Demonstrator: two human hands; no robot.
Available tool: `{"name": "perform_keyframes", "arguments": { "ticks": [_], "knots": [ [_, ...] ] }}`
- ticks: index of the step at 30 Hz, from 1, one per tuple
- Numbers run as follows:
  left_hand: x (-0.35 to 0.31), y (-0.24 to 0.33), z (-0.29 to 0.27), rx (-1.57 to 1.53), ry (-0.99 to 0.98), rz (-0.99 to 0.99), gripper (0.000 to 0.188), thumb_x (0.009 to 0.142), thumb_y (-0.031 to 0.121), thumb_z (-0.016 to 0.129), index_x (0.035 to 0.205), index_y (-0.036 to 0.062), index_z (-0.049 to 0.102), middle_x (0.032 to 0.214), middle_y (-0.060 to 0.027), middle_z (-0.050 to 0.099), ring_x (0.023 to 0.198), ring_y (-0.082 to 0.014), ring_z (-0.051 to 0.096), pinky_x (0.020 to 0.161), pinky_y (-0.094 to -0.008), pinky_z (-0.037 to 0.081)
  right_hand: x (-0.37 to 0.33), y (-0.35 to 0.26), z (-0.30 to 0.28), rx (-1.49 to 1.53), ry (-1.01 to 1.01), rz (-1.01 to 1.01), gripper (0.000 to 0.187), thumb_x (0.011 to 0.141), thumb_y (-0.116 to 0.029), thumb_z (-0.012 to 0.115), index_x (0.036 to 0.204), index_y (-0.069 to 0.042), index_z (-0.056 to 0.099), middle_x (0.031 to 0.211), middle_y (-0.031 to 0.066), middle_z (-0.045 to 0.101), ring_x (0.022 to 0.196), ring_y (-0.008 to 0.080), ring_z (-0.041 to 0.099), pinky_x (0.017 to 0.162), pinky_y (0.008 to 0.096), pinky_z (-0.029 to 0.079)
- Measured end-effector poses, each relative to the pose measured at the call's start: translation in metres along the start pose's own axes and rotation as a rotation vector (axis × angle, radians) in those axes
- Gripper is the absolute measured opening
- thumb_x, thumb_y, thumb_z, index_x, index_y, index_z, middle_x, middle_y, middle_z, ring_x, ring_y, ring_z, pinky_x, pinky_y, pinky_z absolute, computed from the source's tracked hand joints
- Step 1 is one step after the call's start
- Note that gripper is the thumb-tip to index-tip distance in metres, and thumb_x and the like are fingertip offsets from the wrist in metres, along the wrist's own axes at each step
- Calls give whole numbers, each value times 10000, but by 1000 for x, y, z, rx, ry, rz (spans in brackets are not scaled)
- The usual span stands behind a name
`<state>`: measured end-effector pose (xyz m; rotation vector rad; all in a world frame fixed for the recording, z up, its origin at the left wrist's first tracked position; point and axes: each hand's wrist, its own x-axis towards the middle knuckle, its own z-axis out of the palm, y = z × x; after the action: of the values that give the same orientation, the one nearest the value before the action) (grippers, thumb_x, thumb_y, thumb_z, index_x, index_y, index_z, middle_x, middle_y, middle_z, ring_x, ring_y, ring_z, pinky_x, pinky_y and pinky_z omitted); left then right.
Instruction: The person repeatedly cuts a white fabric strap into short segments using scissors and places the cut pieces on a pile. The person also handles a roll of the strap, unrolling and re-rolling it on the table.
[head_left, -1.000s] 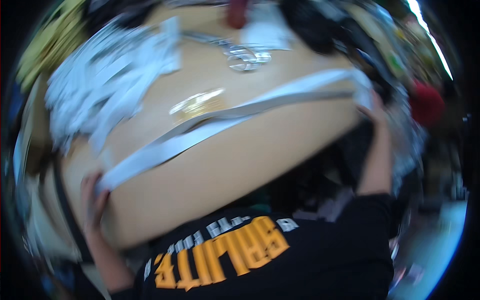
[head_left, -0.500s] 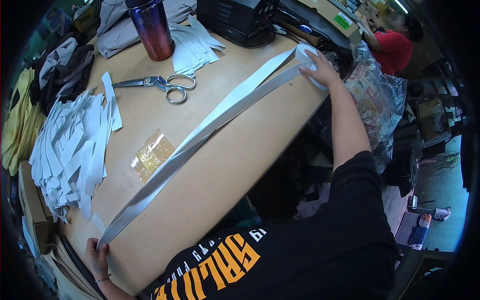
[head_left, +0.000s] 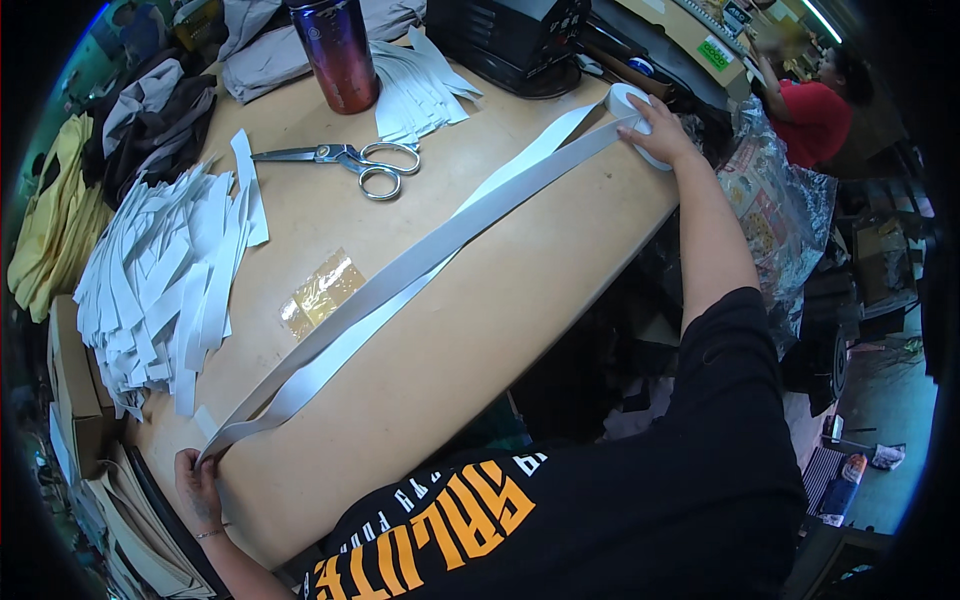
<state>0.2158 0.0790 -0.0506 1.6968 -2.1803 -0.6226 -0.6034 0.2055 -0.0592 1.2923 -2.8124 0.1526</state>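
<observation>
A long white fabric band [head_left: 420,250] stretches slantwise over the table, its two lengths lying side by side and crossing near the middle. At the near left corner my left hand [head_left: 200,492] pinches the band's folded end. Far off to the right, my right hand [head_left: 662,135] is closed on the other end, where the band curls into a loose coil [head_left: 622,100]. Scissors [head_left: 375,166] with metal handles lie on the table beyond the band, blades to the left. A small clear plastic bag [head_left: 322,293] with yellowish contents is just beside the band.
Cut white strips [head_left: 165,280] form a heap on the left, with another bunch [head_left: 418,95] at the back. A blue-to-red tumbler [head_left: 335,60] and a black machine [head_left: 510,45] stand along the far side. Beyond the table [head_left: 480,330], a person in red [head_left: 815,115] is at the upper right.
The band's two lengths have shifted apart near my left hand, opening a gap between them. Both hands keep their ends. The whole view has moved slightly, so the scene sits farther right.
</observation>
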Motion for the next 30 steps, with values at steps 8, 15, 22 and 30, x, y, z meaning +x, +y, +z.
{"name": "perform_keyframes", "arguments": {
  "ticks": [8,15,22,30],
  "knots": [
    [-17,-10,-8,-1,-37,99,352,782,-17,584,1123,-18,501,1008,-133,545,982,-240,530,898,-316,406,-53,-91,-20,52,183,-439,695,661,-252,749,1306,-204,494,1376,89,446,1252,318,417,1057,412,329],
    [-17,0,-7,-3,-18,207,285,821,45,611,1093,-19,552,1041,-143,559,969,-260,546,866,-317,422,-139,-227,-5,397,98,-727,523,716,-242,742,1190,-99,573,1171,109,570,1140,308,490,986,391,388],
    [-9,1,-5,-89,-15,164,108,831,-40,554,935,-13,554,818,-54,545,779,-141,517,740,-245,426,-211,-389,-14,379,-271,-1049,472,790,-342,686,1161,-73,573,1135,138,571,1124,324,492,968,436,371],
    [-10,6,-10,-114,-2,352,234,755,-146,497,937,-9,554,826,-86,567,779,-166,553,751,-251,441,-275,-467,3,494,-188,-1161,228,816,-278,636,990,-130,636,988,74,592,1027,273,536,951,499,352]
  ]
}}
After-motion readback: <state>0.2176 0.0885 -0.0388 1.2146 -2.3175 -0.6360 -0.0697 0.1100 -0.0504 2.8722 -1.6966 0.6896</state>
